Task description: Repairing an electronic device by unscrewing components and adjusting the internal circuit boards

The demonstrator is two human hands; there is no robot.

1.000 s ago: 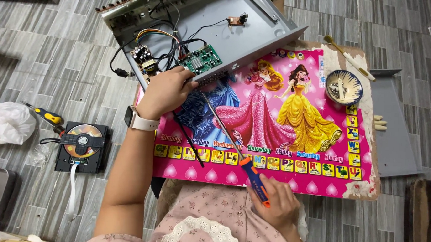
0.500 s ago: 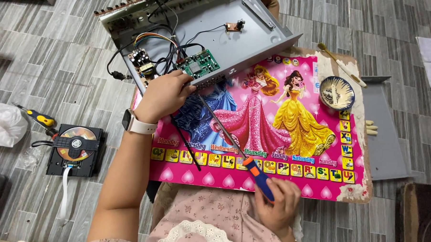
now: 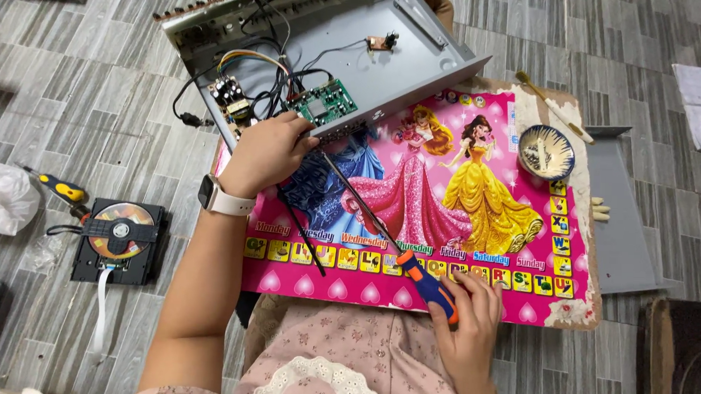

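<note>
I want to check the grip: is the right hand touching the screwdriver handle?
Touching. The head view shows the right hand with its fingers closed around the orange-and-blue handle of the screwdriver.

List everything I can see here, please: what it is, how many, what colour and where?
open metal case: one, grey, top centre
circuit boards: two, green and tan, inside case
screwdriver: one, orange and blue handle, long shaft across the mat
picture mat: one, pink, centre
bowl: one, blue-rimmed, mat's right edge
disc drive: one, black, floor left
small screwdriver: one, yellow and black, floor left
plastic bag: one, white, far left
left hand: on the case edge, watch on wrist
right hand: grip on the screwdriver handle
</note>
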